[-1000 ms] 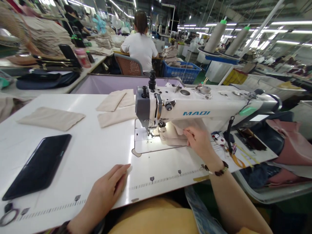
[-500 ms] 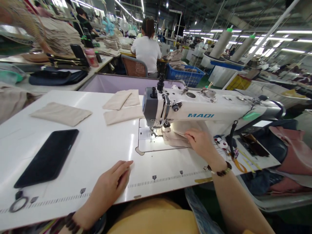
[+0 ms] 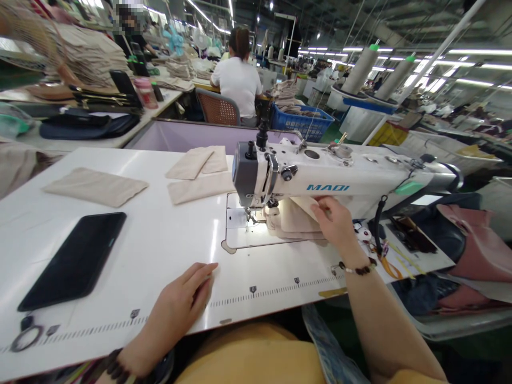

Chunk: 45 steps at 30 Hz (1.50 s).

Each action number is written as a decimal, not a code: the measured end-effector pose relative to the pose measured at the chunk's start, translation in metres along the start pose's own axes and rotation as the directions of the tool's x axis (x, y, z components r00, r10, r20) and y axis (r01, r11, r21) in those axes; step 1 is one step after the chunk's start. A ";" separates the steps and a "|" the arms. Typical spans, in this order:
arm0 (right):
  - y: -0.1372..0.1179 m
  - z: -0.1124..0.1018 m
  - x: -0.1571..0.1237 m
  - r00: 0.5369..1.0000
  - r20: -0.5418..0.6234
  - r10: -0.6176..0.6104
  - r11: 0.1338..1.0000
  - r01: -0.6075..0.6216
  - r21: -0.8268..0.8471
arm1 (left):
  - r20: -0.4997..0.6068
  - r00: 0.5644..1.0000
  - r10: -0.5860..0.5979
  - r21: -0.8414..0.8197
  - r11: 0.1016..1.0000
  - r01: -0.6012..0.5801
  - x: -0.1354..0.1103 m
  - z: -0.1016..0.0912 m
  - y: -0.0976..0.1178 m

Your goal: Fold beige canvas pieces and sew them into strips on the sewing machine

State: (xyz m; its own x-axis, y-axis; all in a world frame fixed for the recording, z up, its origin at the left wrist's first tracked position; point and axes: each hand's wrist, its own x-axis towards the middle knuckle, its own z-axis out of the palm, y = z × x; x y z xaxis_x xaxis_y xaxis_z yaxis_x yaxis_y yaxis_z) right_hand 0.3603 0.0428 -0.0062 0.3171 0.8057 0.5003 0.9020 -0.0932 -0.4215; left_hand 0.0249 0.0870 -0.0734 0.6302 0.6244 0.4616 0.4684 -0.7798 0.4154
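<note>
- The right hand (image 3: 335, 223) reaches under the arm of the white sewing machine (image 3: 340, 178) and pinches the right edge of a beige fabric piece (image 3: 296, 214) between thumb and fingertips.
- That piece lies on the machine bed, just right of the needle. Its held edge is raised off a small stack of beige pieces (image 3: 294, 234) beneath it.
- The glare of the machine lamp makes it hard to tell whether the piece's left end reaches under the presser foot.
- A dark bead bracelet (image 3: 358, 269) sits on the right wrist.
- The left hand (image 3: 182, 301) rests palm down on the white table (image 3: 168, 234) near its front edge, fingers together and nearly flat. It holds nothing and is well apart from the fabric.
- A printed ruler scale (image 3: 272, 292) runs along the table's front edge, just right of the left fingertips.
- A black phone (image 3: 74, 260) lies face up on the left of the table.
- Beyond it lies a single beige panel (image 3: 96, 186), and three more panels (image 3: 198, 173) lie overlapping just left of the machine head.
- Behind the table a person in a white shirt (image 3: 238, 80) sits facing away, beside a blue basket (image 3: 306, 121).
</note>
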 end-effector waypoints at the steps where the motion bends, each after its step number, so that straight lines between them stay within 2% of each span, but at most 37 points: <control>1: -0.003 -0.005 -0.002 1.000 -0.024 -0.012 1.000 0.012 -0.011 | 0.003 1.000 -0.006 -0.010 1.000 0.006 0.000 -0.001 0.000; 3: -0.014 -0.018 -0.013 0.996 -0.035 -0.087 0.995 0.086 -0.051 | 0.004 1.000 -0.015 -0.032 0.999 0.015 0.000 -0.003 0.000; 5: -0.030 -0.030 -0.031 0.963 -0.027 -0.270 0.952 0.262 -0.160 | 0.007 1.000 -0.008 -0.046 0.999 0.008 0.002 -0.005 0.001; 7: -0.048 -0.037 -0.054 0.923 0.027 -0.383 0.908 0.382 -0.175 | 0.016 0.999 0.030 -0.044 0.999 -0.029 0.007 -0.007 0.005; 10: -0.071 -0.031 -0.086 0.887 0.198 -0.417 0.894 0.440 -0.085 | 0.058 0.987 0.153 -0.038 0.988 -0.151 0.025 -0.003 0.018; 12: -0.083 -0.019 -0.100 0.859 0.289 -0.423 0.901 0.434 0.027 | 0.122 0.960 0.250 -0.055 0.968 -0.245 0.040 0.005 0.030; 14: -0.089 -0.009 -0.107 0.839 0.353 -0.414 0.910 0.386 0.149 | 0.216 0.911 0.351 -0.105 0.936 -0.336 0.054 0.014 0.041; 16: -0.089 -0.006 -0.108 0.808 0.441 -0.390 0.913 0.280 0.295 | 0.322 0.832 0.452 -0.193 0.892 -0.410 0.063 0.020 0.046; 18: -0.081 -0.011 -0.106 0.753 0.537 -0.380 0.887 0.130 0.444 | 0.412 0.774 0.481 -0.261 0.876 -0.405 0.065 0.018 0.042; 19: -0.074 -0.016 -0.105 0.727 0.571 -0.381 0.864 0.060 0.500 | 0.441 0.773 0.456 -0.267 0.889 -0.373 0.062 0.014 0.036; 20: -0.066 -0.020 -0.105 0.725 0.582 -0.368 0.846 0.001 0.533 | 0.458 0.791 0.406 -0.251 0.913 -0.323 0.057 0.007 0.028; 22: -0.050 -0.027 -0.105 0.742 0.586 -0.326 0.851 -0.040 0.524 | 0.438 0.858 0.270 -0.180 0.961 -0.211 0.042 -0.010 0.005; 23: -0.043 -0.028 -0.106 0.731 0.598 -0.328 0.865 -0.022 0.502 | 0.417 0.887 0.196 -0.147 0.978 -0.146 0.033 -0.020 -0.007; 25: -0.033 -0.024 -0.106 0.670 0.641 -0.375 0.888 0.062 0.456 | 0.347 0.936 0.055 -0.094 0.995 -0.023 0.015 -0.037 -0.028; 27: -0.031 -0.014 -0.105 0.610 0.667 -0.428 0.888 0.149 0.434 | 0.274 0.960 -0.065 -0.058 0.995 0.084 0.002 -0.049 -0.041; 28: -0.033 -0.008 -0.104 0.606 0.659 -0.445 0.884 0.179 0.432 | 0.250 0.962 -0.111 -0.050 0.991 0.128 -0.003 -0.053 -0.043; 30: -0.040 0.005 -0.099 0.654 0.600 -0.460 0.871 0.204 0.446 | 0.221 0.961 -0.165 -0.050 0.982 0.180 -0.007 -0.056 -0.041; 33: -0.052 0.024 -0.090 0.775 0.468 -0.424 0.853 0.169 0.493 | 0.232 0.956 -0.181 -0.072 0.977 0.203 -0.006 -0.053 -0.033; 34: -0.056 0.028 -0.086 0.798 0.439 -0.412 0.846 0.157 0.509 | 0.245 0.953 -0.180 -0.078 0.976 0.204 -0.005 -0.052 -0.031; 37: -0.062 0.037 -0.076 0.793 0.439 -0.423 0.824 0.134 0.551 | 0.269 0.944 -0.194 -0.085 0.971 0.224 -0.004 -0.051 -0.029; 40: -0.064 0.038 -0.071 0.774 0.517 -0.364 0.830 0.018 0.558 | 0.260 0.936 -0.236 -0.078 0.961 0.264 -0.005 -0.050 -0.028; 45: -0.065 0.046 -0.079 0.843 0.529 -0.098 0.825 -0.228 0.517 | 0.231 0.909 -0.347 -0.051 0.928 0.368 -0.004 -0.043 -0.022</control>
State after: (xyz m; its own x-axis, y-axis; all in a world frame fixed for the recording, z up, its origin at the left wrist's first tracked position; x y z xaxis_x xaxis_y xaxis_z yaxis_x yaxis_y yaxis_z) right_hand 0.2631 0.0115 -0.0530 0.0244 0.9977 0.0633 0.5206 0.0413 -0.8528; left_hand -0.0144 0.1035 -0.0508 0.5531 0.8278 0.0941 0.6349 -0.4919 0.5957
